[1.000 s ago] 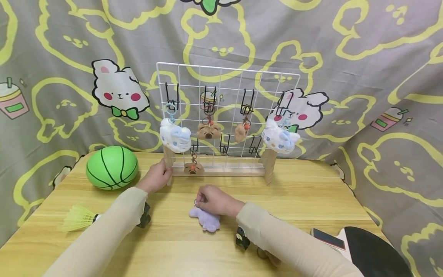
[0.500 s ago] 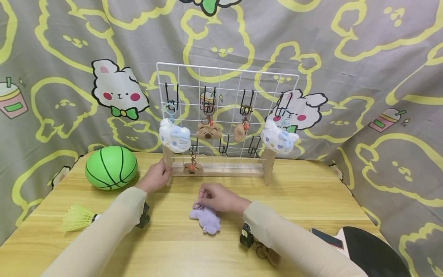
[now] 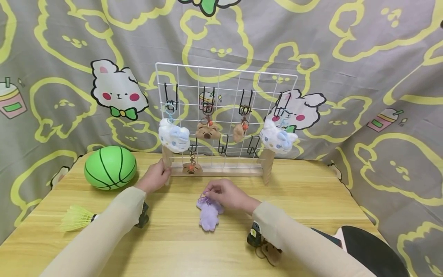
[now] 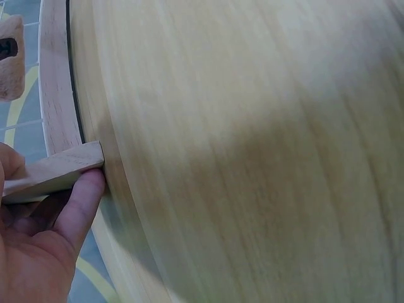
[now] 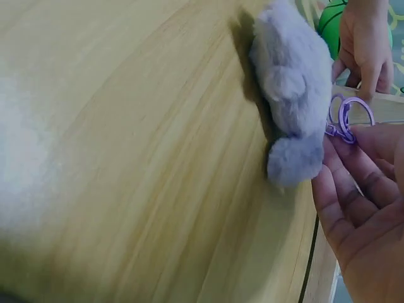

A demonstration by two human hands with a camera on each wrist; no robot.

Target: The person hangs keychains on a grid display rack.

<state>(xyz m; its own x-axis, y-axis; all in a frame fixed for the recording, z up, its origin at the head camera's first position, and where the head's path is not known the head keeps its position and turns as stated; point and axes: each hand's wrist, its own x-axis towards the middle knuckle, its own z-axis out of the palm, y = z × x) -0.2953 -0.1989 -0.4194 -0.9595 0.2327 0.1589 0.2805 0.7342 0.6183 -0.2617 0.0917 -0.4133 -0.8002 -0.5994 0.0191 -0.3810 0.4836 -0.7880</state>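
My right hand [image 3: 228,195] pinches the purple ring [image 5: 355,117] of a fluffy lilac plush keychain [image 3: 209,217] over the middle of the table. In the right wrist view the plush body [image 5: 293,82] points away from the fingers; whether it touches the tabletop I cannot tell. My left hand [image 3: 155,177] grips the left wooden upright [image 4: 60,167] of a white wire grid rack [image 3: 226,69]. White cat-like plush keychains [image 3: 174,135] hang at both ends of the rack's upper hooks, with brown plush ones [image 3: 208,131] between them. Another brown keychain [image 3: 192,168] hangs lower left.
Black hooks [image 3: 223,145] on the lower row carry nothing at middle and right. A green ball [image 3: 110,167] and a yellow shuttlecock [image 3: 77,218] lie left. Beside the right forearm are a brown keychain [image 3: 272,252] and a black-faced paddle [image 3: 368,250]. Patterned curtain [image 3: 221,34] stands behind.
My right hand has shifted slightly right and toward the rack, still at the ring. The lilac plush has swung from lying slanted to hanging straight below the hand. The left hand stays put.
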